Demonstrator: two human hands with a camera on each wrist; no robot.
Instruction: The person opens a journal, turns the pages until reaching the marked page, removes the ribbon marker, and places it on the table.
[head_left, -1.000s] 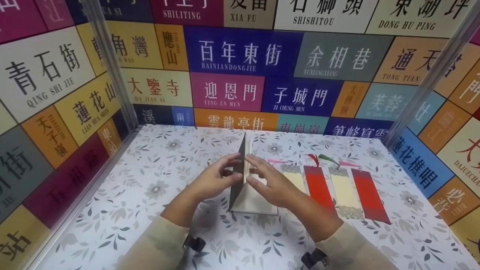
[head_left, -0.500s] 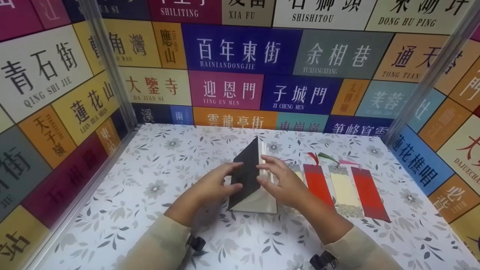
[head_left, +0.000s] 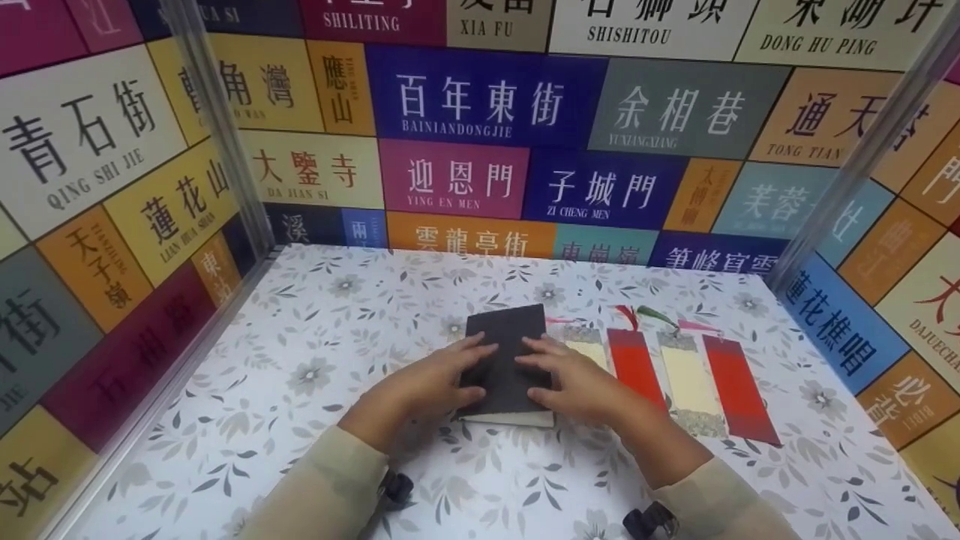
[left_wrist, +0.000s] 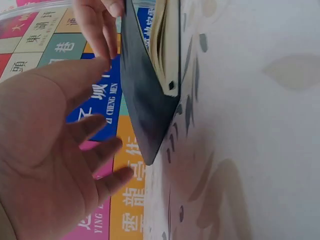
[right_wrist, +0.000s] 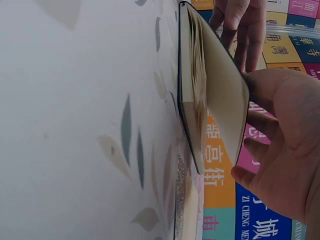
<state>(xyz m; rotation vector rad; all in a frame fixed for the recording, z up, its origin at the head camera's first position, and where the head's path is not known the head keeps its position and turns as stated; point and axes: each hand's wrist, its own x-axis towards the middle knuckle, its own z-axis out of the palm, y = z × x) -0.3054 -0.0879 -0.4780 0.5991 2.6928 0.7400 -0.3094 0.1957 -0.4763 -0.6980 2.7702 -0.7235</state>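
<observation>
Surface: white leaf-patterned tabletop (head_left: pixel 300 360); sign-covered walls (head_left: pixel 465 97) beyond the hands. Left hand (head_left: pixel 427 386) and right hand (head_left: pixel 574 382), fingers straight, press black rectangular notebook (head_left: pixel 506 352), cover upright earlier, now nearly closed.

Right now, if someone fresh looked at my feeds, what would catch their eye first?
Probably the dark notebook lying mid-table on the leaf-patterned tablecloth, with the left hand and right hand resting flat-fingered on its cover. Just right of it lies a row of tasselled bookmarks, red and cream alternating. Behind and to both sides stand walls of colourful place-name signs.
</observation>
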